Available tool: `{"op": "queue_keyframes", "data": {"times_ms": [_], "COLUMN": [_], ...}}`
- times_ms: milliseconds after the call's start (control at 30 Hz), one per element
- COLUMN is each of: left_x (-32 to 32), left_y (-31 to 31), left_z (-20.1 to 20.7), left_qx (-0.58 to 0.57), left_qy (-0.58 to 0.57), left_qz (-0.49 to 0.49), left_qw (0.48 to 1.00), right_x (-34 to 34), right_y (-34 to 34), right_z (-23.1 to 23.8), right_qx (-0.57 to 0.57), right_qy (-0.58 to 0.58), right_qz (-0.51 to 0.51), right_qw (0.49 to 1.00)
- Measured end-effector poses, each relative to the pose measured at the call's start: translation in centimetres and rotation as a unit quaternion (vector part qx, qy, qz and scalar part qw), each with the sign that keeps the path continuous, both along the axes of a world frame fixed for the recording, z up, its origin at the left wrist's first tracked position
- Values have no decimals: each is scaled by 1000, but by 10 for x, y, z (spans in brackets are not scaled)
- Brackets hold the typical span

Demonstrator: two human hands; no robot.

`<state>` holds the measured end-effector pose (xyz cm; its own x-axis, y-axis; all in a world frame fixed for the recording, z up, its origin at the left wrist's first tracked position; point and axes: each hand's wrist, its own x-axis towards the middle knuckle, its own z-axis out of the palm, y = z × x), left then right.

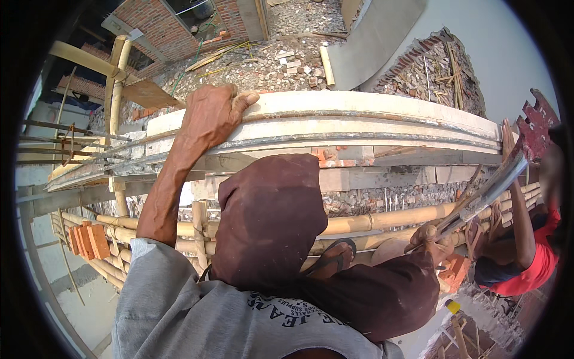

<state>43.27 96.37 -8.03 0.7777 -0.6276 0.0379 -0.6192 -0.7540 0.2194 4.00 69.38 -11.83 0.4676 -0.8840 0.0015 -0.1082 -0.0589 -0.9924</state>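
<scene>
My left hand point(220, 113) is closed over the top edge of a long pale wooden board point(347, 103), thumb lying along the top. Thin metal rods point(335, 117) run lengthwise along the board. Beyond my bent right knee, my right hand point(428, 240) appears closed around the lower end of a long metal tool point(487, 194). Its shaft slants up to a notched dark red head point(538, 122); its exact kind cannot be made out. The forearm behind this hand is hidden. My sandalled foot point(336, 257) rests among bamboo poles point(382, 220).
At the right, a co-worker in a red shirt point(535, 269) has one hand point(507, 140) at the board's far end. Orange bricks point(89, 240) sit on the bamboo scaffold at the left. Rubble point(293, 63) covers the ground far below, beside a brick wall point(149, 27).
</scene>
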Motion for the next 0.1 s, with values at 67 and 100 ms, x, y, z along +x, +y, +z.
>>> {"op": "queue_keyframes", "data": {"times_ms": [67,100], "left_x": [0,0], "left_y": [-2,-3], "left_z": [-2,-3], "left_qx": [-18,-18], "left_qy": [-23,-34], "left_qz": [-11,-12], "left_qw": [1000,999], "right_x": [2,3], "right_y": [12,16], "right_z": [1,2], "right_qx": [37,43], "right_qy": [16,22], "right_qz": [-42,-47], "right_qw": [998,998]}}
